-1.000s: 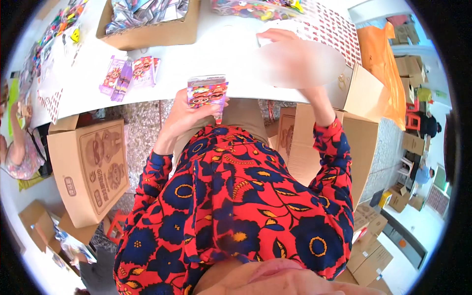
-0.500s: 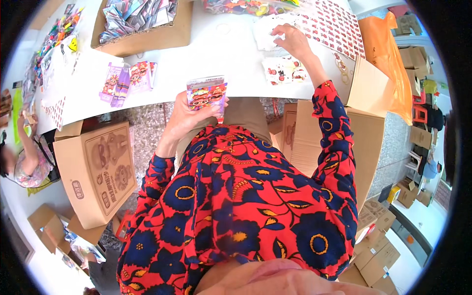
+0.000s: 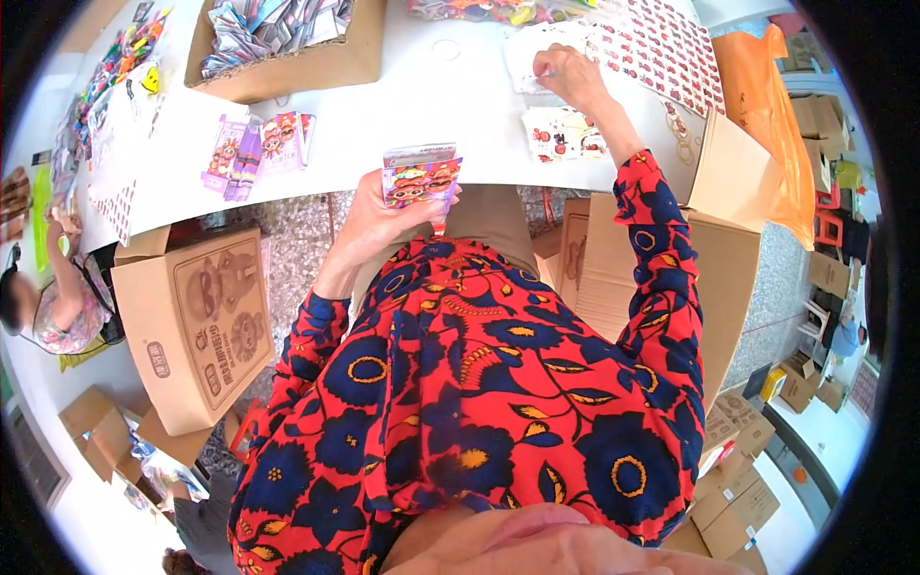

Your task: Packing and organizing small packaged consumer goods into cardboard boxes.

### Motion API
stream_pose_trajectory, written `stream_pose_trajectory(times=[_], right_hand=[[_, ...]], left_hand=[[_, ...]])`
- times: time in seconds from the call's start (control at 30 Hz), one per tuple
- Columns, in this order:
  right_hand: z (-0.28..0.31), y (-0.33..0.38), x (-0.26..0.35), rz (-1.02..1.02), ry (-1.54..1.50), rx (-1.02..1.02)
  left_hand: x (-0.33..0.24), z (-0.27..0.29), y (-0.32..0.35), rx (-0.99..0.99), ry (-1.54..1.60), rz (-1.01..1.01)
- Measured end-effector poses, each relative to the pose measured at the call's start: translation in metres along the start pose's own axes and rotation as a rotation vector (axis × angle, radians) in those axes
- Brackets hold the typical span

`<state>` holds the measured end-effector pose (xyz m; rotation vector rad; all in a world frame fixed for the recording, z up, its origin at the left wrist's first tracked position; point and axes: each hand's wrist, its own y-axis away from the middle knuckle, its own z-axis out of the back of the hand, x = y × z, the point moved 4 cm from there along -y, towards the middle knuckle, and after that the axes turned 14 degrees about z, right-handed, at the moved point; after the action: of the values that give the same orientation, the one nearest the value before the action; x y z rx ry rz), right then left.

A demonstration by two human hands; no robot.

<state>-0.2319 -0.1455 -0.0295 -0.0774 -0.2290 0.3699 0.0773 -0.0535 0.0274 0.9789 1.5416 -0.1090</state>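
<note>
My left hand [image 3: 377, 218] is wrapped round a small purple printed box [image 3: 420, 184] held upright just off the table's front edge. The box's upper end looks open, and grey edges show there. Over a pile of small white sheets [image 3: 522, 53] at the back right, my right hand [image 3: 577, 80] has its fingertips pinched together. Whatever is between those fingers is too small to make out. Nearer to me lies a second pile of white sheets with red prints [image 3: 563, 136]. Flat purple printed packets [image 3: 278, 142] rest on the table at the left.
A cardboard box [image 3: 287, 75] full of small packets stands at the back left. Bags of colourful pieces [image 3: 498, 10] lie behind. A large printed sheet [image 3: 656, 53], an orange bag [image 3: 771, 125] and an open carton [image 3: 733, 172] are at the right. Another carton [image 3: 196, 326] stands lower left.
My right fingers have closed from a spread pose into a pinch over the white sheets. My left hand still holds the box. The whole view has shifted slightly.
</note>
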Motion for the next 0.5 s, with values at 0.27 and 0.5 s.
stream_pose_trajectory(times=[0.27, 0.5], right_hand=[[0.015, 0.011, -0.004, -0.044, -0.148, -0.126], [0.039, 0.027, -0.024, -0.09, -0.546, -0.366]], left_hand=[[0.003, 0.0, -0.003, 0.005, -0.008, 0.029], [0.004, -0.007, -0.009, 0.031, -0.006, 0.057]])
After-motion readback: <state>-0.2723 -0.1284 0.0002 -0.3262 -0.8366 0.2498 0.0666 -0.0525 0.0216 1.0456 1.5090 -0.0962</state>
